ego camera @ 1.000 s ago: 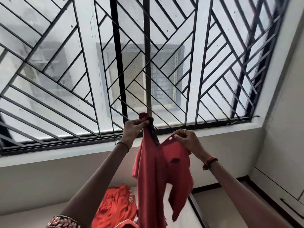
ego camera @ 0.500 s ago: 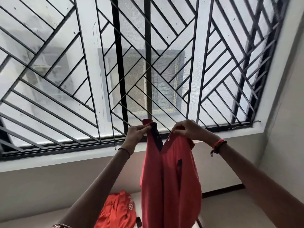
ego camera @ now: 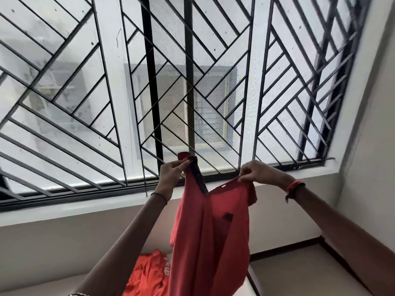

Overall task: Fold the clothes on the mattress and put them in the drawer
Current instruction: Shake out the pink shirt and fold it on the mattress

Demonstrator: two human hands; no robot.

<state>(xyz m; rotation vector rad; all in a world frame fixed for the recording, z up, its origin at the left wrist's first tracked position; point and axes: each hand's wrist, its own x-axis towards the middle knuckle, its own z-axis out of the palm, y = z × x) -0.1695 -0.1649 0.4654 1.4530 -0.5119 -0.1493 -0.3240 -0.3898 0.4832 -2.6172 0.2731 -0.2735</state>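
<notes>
Against the barred window (ego camera: 192, 82), both raised hands (ego camera: 213, 174) pinch a red shirt's (ego camera: 209, 242) shoulders.

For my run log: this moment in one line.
left hand: pinches red shirt | right hand: pinches red shirt | orange garment: lying below

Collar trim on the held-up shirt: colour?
Collar trim is dark, near black, on the red shirt, beside the left hand; head view.

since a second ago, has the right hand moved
Yes. The right hand has risen and shifted right: it was below the window's bottom rail, now level with it, pinching the red shirt.
</notes>
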